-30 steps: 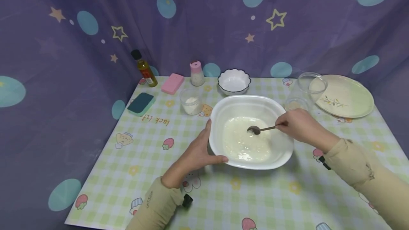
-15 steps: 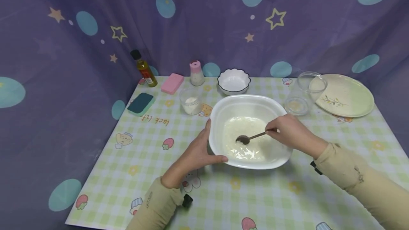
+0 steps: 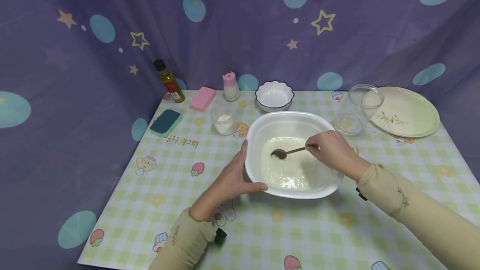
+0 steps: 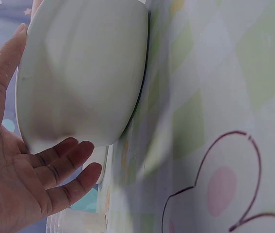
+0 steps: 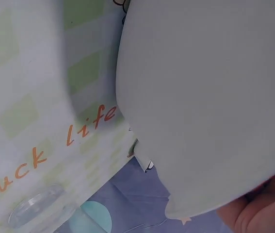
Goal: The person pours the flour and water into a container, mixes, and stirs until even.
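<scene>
We see left hand (image 3: 228,180) cupping white basin (image 3: 262,126) rim, fingers relaxed; right hand (image 3: 331,151) pinching spoon (image 3: 286,152) inside basin

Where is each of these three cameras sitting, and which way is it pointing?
Head: worn on the head, looking forward and down at the table; shows both sleeves, the left hand holding the white basin and the right hand pinching the spoon.
Left wrist: low beside the basin's outer wall; shows the left palm and fingers.
Right wrist: low by the basin's outside; a bit of hand at the corner.
All share the basin and checked tablecloth.
</scene>
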Demonstrator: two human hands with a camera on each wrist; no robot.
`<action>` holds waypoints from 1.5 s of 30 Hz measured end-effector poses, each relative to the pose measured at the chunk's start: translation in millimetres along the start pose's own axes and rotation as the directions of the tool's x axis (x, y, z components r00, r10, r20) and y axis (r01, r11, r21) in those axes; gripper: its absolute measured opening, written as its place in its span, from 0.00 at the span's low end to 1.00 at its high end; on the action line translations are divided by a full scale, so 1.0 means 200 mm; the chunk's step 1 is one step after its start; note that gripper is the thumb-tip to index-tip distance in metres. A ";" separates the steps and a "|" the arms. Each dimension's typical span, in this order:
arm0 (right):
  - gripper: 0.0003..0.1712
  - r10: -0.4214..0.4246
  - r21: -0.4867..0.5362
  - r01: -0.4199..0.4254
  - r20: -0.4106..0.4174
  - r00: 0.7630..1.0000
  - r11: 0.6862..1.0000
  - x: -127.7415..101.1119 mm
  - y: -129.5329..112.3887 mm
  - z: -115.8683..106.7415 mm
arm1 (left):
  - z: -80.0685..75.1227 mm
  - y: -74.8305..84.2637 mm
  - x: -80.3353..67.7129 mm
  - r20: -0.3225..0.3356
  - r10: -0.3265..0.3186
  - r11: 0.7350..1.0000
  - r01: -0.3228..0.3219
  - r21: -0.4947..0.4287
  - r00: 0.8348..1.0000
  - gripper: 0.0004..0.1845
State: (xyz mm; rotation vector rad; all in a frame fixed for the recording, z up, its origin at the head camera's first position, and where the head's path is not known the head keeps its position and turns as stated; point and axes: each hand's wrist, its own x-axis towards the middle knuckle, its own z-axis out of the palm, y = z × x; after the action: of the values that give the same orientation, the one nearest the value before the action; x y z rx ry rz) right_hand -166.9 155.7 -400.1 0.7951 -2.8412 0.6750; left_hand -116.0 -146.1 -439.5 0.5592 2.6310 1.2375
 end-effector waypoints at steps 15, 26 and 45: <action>0.06 0.046 -0.118 -0.044 0.014 0.999 0.992 -0.01 0.06 -0.10 | 0.00 0.00 0.00 -0.004 -0.009 1.000 0.009 -0.012 1.000 0.72; 0.12 0.052 -0.177 -0.020 0.174 0.983 0.984 -0.04 0.07 -0.25 | 0.00 0.00 0.00 -0.005 0.006 1.000 -0.006 -0.021 1.000 0.71; 0.07 -0.010 0.062 -0.020 0.446 0.895 0.998 -0.07 0.06 -0.27 | -0.01 0.00 0.00 0.002 -0.029 1.000 0.029 -0.009 1.000 0.71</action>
State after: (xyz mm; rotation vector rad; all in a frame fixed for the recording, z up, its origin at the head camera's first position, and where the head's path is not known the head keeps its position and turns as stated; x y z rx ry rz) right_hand -161.6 196.6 -359.4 1.0781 -3.2408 0.6610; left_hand -116.1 -146.6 -438.3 0.5185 2.6213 1.2385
